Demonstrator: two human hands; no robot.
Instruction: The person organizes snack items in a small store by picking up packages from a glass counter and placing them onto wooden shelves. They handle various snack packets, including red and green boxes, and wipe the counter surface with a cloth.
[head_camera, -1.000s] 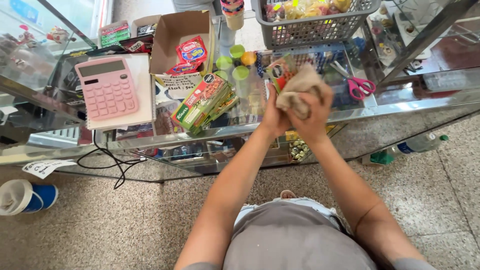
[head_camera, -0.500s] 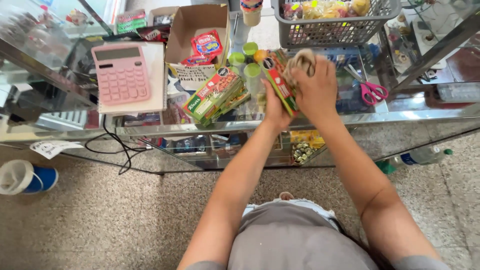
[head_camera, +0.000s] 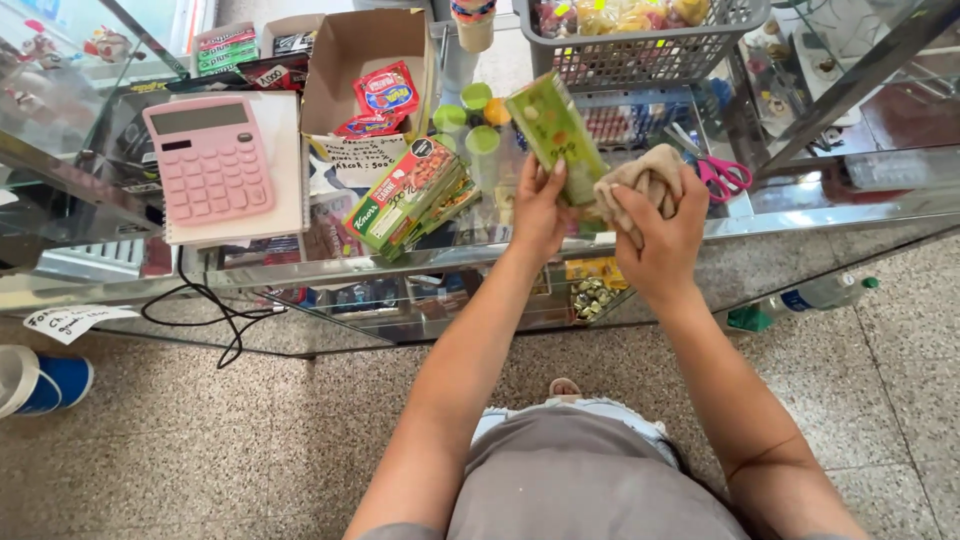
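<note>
Far left, on the floor: blue-and-white cup (head_camera: 35, 380), partly cut by the frame edge; a handwritten paper slip (head_camera: 65, 322) just above it.

Glass tabletop (head_camera: 800, 215), left part: pink calculator (head_camera: 208, 160) lying flat on a white pad (head_camera: 290, 170). A black cable (head_camera: 215, 315) hangs below the tabletop's edge.

Left of centre: open cardboard box (head_camera: 365, 60) with red sachets (head_camera: 385, 92) inside; a handwritten note (head_camera: 350, 158) at its front. Just right and nearer, a stack of green-and-red flat cartons (head_camera: 405, 195), lying tilted on the glass.

Centre: small containers with green lids (head_camera: 468, 125), one orange-topped among them, standing behind the cartons.

Left hand (head_camera: 535, 215): fingers grasping the lower end of a flat green packet (head_camera: 555, 135), held raised above the tabletop and tilted, its upper end toward the basket.

Right hand (head_camera: 660, 240): fingers clenched around a bunched beige cloth (head_camera: 640, 178), which touches the packet's lower right edge.

Behind, upper centre-right: grey plastic basket (head_camera: 640, 55) holding bagged goods.

Right of the hands: pink-handled scissors (head_camera: 722, 175) lying flat on the glass.

Far right, on the floor below the tabletop: clear plastic bottle (head_camera: 825, 292) with green cap, lying on its side.
</note>
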